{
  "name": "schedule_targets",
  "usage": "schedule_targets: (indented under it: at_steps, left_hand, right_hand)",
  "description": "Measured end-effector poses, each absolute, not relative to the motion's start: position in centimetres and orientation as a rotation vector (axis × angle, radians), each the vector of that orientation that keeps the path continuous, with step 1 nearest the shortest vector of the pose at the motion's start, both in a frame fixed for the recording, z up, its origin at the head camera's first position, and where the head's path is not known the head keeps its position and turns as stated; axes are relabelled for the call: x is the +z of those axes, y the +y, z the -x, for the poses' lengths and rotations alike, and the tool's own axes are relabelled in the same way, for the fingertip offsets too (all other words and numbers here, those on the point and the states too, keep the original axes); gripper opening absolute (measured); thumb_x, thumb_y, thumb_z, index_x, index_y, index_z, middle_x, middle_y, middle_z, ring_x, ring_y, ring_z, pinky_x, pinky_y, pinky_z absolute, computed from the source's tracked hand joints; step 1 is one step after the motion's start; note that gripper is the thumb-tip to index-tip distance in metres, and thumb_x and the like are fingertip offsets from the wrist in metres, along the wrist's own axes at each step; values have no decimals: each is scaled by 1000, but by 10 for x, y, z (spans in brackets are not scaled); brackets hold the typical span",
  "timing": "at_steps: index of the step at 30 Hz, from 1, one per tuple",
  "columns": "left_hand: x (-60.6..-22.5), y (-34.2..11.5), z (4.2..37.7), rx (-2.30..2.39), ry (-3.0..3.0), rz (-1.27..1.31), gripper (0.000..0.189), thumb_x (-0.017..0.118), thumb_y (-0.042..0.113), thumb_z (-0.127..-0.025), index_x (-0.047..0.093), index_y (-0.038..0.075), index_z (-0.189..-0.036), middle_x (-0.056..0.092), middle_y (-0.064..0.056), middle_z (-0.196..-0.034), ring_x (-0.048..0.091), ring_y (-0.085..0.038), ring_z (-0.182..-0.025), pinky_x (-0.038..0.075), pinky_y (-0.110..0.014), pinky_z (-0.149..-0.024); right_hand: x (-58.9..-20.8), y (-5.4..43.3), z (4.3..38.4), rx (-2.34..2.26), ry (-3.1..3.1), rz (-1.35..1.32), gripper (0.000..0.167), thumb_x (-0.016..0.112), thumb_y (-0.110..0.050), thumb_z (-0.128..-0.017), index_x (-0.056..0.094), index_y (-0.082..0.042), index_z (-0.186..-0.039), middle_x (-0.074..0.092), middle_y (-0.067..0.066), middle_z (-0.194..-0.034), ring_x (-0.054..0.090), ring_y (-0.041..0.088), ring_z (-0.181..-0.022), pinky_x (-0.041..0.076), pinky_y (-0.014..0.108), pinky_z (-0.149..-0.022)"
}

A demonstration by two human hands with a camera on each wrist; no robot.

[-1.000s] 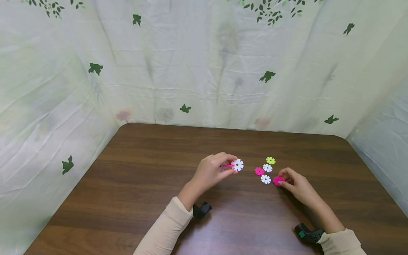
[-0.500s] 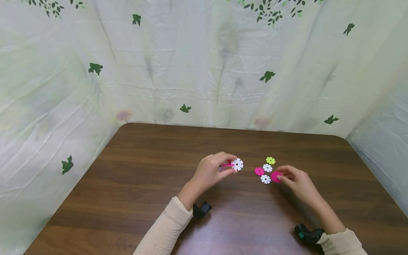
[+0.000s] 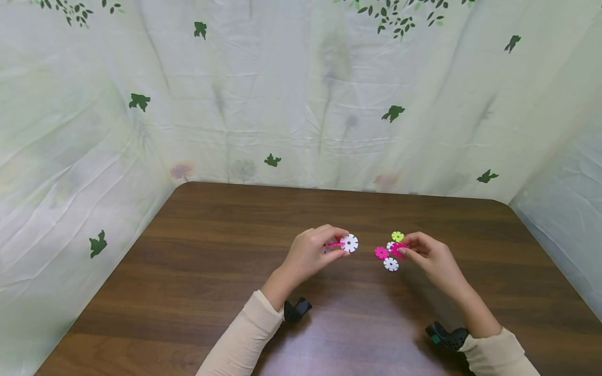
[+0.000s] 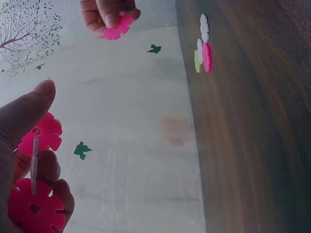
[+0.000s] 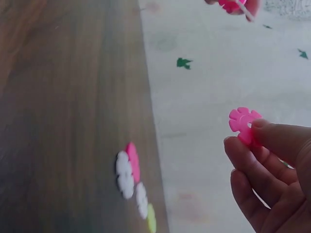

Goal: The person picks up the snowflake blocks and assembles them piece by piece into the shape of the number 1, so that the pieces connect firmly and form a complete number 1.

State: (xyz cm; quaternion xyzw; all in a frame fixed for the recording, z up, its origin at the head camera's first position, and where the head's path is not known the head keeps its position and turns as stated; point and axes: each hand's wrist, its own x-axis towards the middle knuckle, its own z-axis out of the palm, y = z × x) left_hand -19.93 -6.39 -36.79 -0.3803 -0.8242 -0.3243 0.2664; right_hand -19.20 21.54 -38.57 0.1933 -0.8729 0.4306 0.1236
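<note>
My left hand [image 3: 308, 250] grips a joined piece of notched flower discs. A white disc [image 3: 349, 243] faces the head view; in the left wrist view it stands edge-on between two pink discs [image 4: 41, 211]. My right hand [image 3: 435, 261] pinches a single pink notched disc [image 5: 240, 124] between thumb and fingers, raised over the loose discs. On the table below lie a yellow-green disc [image 3: 397, 236], a white disc [image 3: 390, 245] partly hidden behind the held pink one, another pink disc [image 3: 381, 253] and a second white disc [image 3: 391, 265].
The brown wooden table [image 3: 226, 219] reaches back to a pale curtain [image 3: 301, 104] with green leaf shapes, which also hangs at both sides. Black wrist-worn devices [image 3: 297, 309] sit at both wrists.
My right hand has lifted the pink disc off the table and moved it up and left, over the loose discs. The left hand stays in place with its joined discs.
</note>
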Motion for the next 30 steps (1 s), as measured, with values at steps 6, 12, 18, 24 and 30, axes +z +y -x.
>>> schedule_targets:
  at_steps: [6, 12, 18, 24, 30]
  left_hand:
    - [-369, -64, 199, -882, -2222, 1036, 33, 78, 21, -69, 66, 10, -98, 64, 5, -89, 55, 0, -72, 41, -17, -63]
    - [-370, -64, 200, -882, -2219, 1037, 33, 78, 22, -70, 66, 10, -98, 64, 5, -90, 55, -1, -72, 42, -18, -63]
    - [-369, -64, 199, -885, -2229, 1036, 33, 78, 21, -70, 66, 10, -99, 64, 5, -90, 56, -1, -72, 42, -18, -63]
    - [-368, -64, 199, -891, -2239, 1032, 33, 77, 22, -70, 66, 10, -99, 64, 5, -91, 56, -2, -72, 42, -18, -63]
    - [-368, -65, 199, -894, -2249, 1026, 33, 77, 22, -71, 66, 10, -99, 64, 4, -90, 56, -1, -72, 43, -18, -63]
  right_hand:
    - [-382, 202, 194, 1319, -2491, -609, 17, 68, -1, -76, 58, -4, -89, 60, 4, -79, 60, 14, -67, 48, 21, -58]
    - [-375, 187, 194, 1395, -2464, -644, 15, 68, -4, -78, 58, -4, -89, 60, 4, -79, 60, 16, -67, 48, 22, -58]
    - [-367, 177, 193, 1440, -2441, -692, 14, 68, -4, -78, 58, -6, -88, 61, 2, -80, 59, 21, -67, 46, 23, -54]
    - [-346, 160, 181, 1419, -2389, -788, 16, 67, 8, -74, 58, -1, -84, 61, 7, -77, 59, 19, -65, 46, 22, -54]
    - [-334, 149, 176, 1392, -2401, -800, 17, 67, 11, -72, 58, 1, -82, 60, 9, -76, 56, 19, -61, 45, 23, -52]
